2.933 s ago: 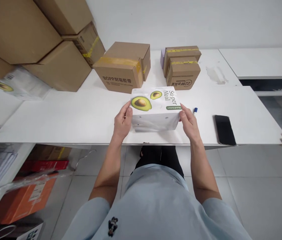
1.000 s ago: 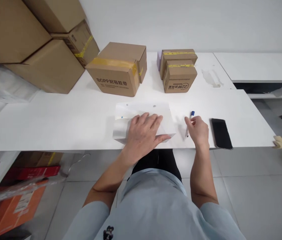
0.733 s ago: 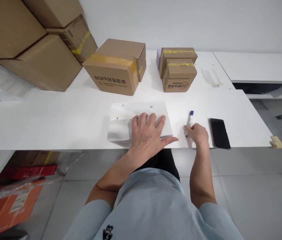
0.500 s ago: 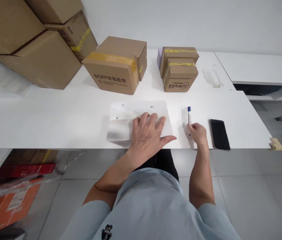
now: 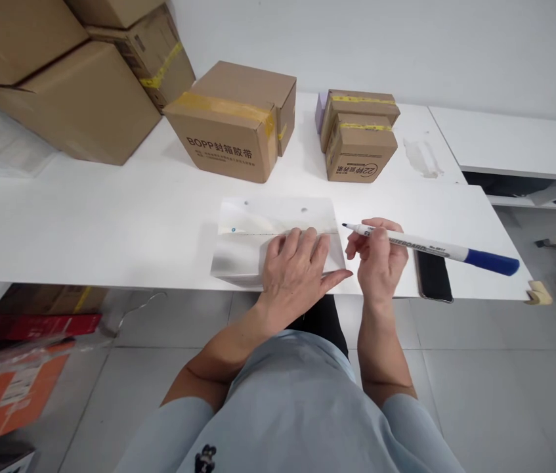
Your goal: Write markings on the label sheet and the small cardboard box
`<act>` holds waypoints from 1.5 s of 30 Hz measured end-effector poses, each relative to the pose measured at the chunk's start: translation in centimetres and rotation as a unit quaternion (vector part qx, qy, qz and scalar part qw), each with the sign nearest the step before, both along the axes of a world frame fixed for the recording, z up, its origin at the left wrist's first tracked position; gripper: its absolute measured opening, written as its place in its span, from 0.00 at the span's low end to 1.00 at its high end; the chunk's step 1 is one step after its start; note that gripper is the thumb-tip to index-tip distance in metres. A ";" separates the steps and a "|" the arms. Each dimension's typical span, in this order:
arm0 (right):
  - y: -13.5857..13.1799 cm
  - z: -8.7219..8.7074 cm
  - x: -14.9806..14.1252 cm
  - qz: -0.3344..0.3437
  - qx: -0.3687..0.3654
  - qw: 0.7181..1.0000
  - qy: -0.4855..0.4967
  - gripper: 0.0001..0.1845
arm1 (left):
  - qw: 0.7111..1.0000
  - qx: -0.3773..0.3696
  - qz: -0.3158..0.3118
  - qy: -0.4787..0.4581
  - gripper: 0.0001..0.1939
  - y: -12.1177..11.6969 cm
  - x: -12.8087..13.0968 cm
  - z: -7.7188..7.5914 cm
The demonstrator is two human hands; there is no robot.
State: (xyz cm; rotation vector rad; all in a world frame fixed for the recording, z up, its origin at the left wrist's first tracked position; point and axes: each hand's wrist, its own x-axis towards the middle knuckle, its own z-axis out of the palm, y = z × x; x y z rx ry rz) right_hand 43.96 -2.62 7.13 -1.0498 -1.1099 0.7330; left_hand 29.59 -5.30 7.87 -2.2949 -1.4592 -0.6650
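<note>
My left hand [image 5: 291, 268] lies with fingers stretched over a white paper sheet [image 5: 243, 248] near the table's front edge. The sheet has a crease or line across it, two small dark spots near its top and a blue dot at the left. To the right, my right hand [image 5: 379, 256] grips a whiteboard marker [image 5: 428, 246]. The marker is white with a blue back end, and its dark tip points left toward the sheet without touching it. A black phone [image 5: 434, 277] lies on the table just beyond this hand, partly behind the marker.
A brown tape carton [image 5: 226, 144] stands behind the sheet, and smaller boxes [image 5: 361, 148] stand to its right. Large cartons [image 5: 75, 105] are piled at the back left beside clear plastic wrap [image 5: 2, 138]. The white table [image 5: 85, 230] has a padded corner guard [image 5: 538, 293].
My right hand has lifted the marker off the table and turned it, bringing the tip leftward near the sheet. My left hand has stayed on the sheet.
</note>
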 end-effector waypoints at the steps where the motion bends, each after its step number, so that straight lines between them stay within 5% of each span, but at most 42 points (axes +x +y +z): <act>1: -0.2 -0.1 -0.3 -0.008 -0.001 1.000 -0.027 0.15 | 1.000 0.005 0.000 0.000 0.32 0.0 0.0 0.0; 13: -0.3 0.7 -0.4 -0.037 -0.050 0.963 -0.261 0.14 | 0.999 0.039 -0.020 -0.001 0.29 0.1 -0.3 -0.5; 27: -0.3 0.9 -0.6 -0.045 -0.058 0.956 -0.284 0.14 | 1.000 0.015 -0.016 -0.013 0.29 0.0 -0.2 -0.6; 35: -0.1 0.6 0.6 -0.122 -0.073 0.978 -0.150 0.18 | 0.999 -0.027 -0.029 -0.021 0.27 -0.2 -0.4 -0.3; 40: 1.5 -0.3 5.0 -0.102 -0.249 0.914 -0.305 0.14 | 0.999 -0.017 -0.027 -0.011 0.28 -0.2 -0.4 -0.4; 45: 3.8 -4.2 7.1 -0.041 -0.403 0.804 -0.435 0.18 | 1.000 0.011 -0.023 -0.006 0.27 -0.2 -0.4 -0.7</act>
